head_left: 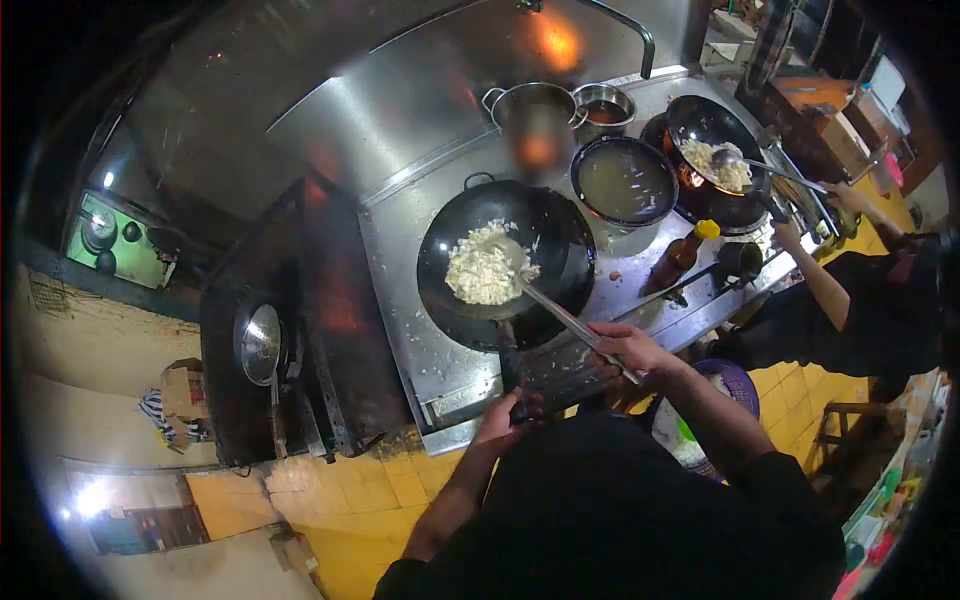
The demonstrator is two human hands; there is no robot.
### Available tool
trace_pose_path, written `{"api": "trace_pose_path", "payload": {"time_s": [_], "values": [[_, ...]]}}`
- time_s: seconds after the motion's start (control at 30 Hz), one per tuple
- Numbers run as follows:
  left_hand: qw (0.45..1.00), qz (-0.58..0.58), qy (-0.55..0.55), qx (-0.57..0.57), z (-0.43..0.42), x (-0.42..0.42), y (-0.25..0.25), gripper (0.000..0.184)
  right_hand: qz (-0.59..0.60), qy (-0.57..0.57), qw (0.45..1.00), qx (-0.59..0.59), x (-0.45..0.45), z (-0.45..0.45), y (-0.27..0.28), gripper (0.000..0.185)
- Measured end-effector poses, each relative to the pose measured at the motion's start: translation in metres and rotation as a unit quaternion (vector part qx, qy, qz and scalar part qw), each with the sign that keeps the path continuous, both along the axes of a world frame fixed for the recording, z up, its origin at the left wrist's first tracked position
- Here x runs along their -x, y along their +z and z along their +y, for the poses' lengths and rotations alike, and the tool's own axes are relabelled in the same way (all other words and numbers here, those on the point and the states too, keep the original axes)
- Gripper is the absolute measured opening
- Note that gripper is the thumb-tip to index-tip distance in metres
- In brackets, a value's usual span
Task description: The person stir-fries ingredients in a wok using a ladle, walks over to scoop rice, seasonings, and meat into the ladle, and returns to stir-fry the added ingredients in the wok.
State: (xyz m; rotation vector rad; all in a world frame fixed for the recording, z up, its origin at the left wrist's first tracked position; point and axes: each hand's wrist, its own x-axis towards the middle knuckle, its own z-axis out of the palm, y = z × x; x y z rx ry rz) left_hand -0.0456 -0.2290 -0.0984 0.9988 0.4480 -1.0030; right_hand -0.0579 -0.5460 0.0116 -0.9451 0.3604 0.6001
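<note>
A black wok [566, 238] sits on the steel stove in front of me, with a pale, chopped food [482, 268] heaped in its left half. My left hand [506, 418] is closed around the wok's dark handle [510, 362] on the near side. From the right, my right hand [632, 350] grips the long metal handle of a ladle [562, 316]. The ladle's bowl end lies in the food and is partly hidden by it. Just right of the wok stands a sauce bottle [672, 264] with a yellow cap.
Behind the wok are a pot [510, 100], a steel bowl [612, 96] and a black pan of cloudy liquid [626, 182]. At right, a co-worker [850, 290] handles a second wok [712, 112] and ladle over visible flame. A strainer [262, 345] lies left. Below, a purple tub [738, 385] stands.
</note>
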Motion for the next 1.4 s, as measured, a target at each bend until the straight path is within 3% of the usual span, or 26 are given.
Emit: {"api": "trace_pose_path", "payload": {"time_s": [0.1,0.13,0.17,0.23,0.3,0.37,0.57,0.63,0.7,0.77,0.83,0.87,0.9,0.93,1.0,1.03,1.07,1.1,1.17,1.27,1.3,1.33,1.4], "values": [[0.999,-0.015,-0.031,0.008,0.007,0.003,-0.001,0.039,-0.037,-0.020,0.999,-0.005,0.025,0.010,-0.026,0.048],[0.998,-0.025,-0.052,-0.004,0.008,0.002,0.001,0.040,-0.097,0.004,0.991,0.097,0.035,0.020,-0.010,0.049],[0.998,-0.028,-0.061,-0.002,0.008,0.002,0.003,0.040,-0.099,-0.005,0.990,0.100,0.042,0.027,-0.010,0.049],[0.997,0.055,-0.026,0.056,0.013,0.007,0.016,0.040,-0.009,-0.131,0.990,-0.044,0.063,0.041,-0.011,0.051],[0.996,0.032,-0.075,0.046,0.023,0.004,0.018,0.040,0.034,-0.173,0.984,-0.008,0.078,0.056,-0.020,0.053],[0.975,-0.036,-0.219,0.011,0.039,-0.006,0.002,0.043,-0.032,-0.163,0.986,-0.002,0.086,0.079,-0.016,0.056],[0.941,-0.091,-0.324,0.037,0.057,-0.003,-0.007,0.051,-0.043,-0.255,0.966,0.019,0.120,0.136,-0.048,0.053],[0.933,-0.077,-0.350,0.041,0.054,0.008,0.009,0.050,-0.032,-0.240,0.968,0.061,0.118,0.151,-0.027,0.050],[0.918,-0.060,-0.389,0.042,0.054,0.019,0.018,0.049,-0.026,-0.273,0.961,0.031,0.135,0.166,-0.011,0.049],[0.887,-0.078,-0.441,0.110,0.049,0.033,0.018,0.056,-0.092,-0.218,0.970,0.060,0.171,0.171,0.005,0.050],[0.850,-0.154,-0.483,0.141,0.044,0.061,0.033,0.058,-0.122,-0.217,0.968,-0.004,0.217,0.175,0.026,0.050],[0.824,-0.143,-0.524,0.160,0.043,0.074,0.031,0.058,-0.107,-0.233,0.967,0.002,0.248,0.180,0.041,0.051],[0.831,-0.098,-0.525,0.154,0.042,0.083,0.027,0.057,-0.093,-0.243,0.966,0.006,0.277,0.183,0.052,0.053],[0.841,-0.057,-0.519,0.142,0.038,0.093,0.022,0.056,-0.168,-0.200,0.965,-0.020,0.306,0.183,0.055,0.049],[0.817,-0.046,-0.560,0.128,0.036,0.109,0.012,0.058,-0.153,-0.247,0.956,0.036,0.362,0.205,0.069,0.057],[0.810,-0.043,-0.575,0.106,0.027,0.128,0.026,0.061,-0.174,-0.241,0.953,0.054,0.393,0.211,0.066,0.060],[0.759,-0.140,-0.633,0.059,0.023,0.148,0.042,0.053,-0.171,-0.256,0.951,0.030,0.425,0.220,0.066,0.061],[0.750,-0.144,-0.642,0.063,0.009,0.166,0.050,0.053,-0.168,-0.270,0.948,0.005,0.459,0.231,0.072,0.062],[0.585,-0.215,-0.759,0.187,-0.021,0.224,0.059,0.050,-0.127,-0.339,0.931,0.049,0.543,0.260,0.091,0.062],[0.548,-0.127,-0.794,0.229,-0.060,0.323,0.086,0.051,-0.093,-0.437,0.892,0.067,0.613,0.277,0.093,0.066],[0.546,-0.117,-0.808,0.187,-0.073,0.370,0.108,0.051,-0.099,-0.469,0.875,0.067,0.632,0.277,0.088,0.066],[0.544,-0.109,-0.820,0.142,-0.084,0.413,0.127,0.052,-0.102,-0.520,0.845,0.071,0.646,0.280,0.084,0.059],[0.566,-0.088,-0.790,0.219,-0.100,0.481,0.115,0.048,-0.095,-0.588,0.795,0.113,0.671,0.275,0.081,0.039]]}}
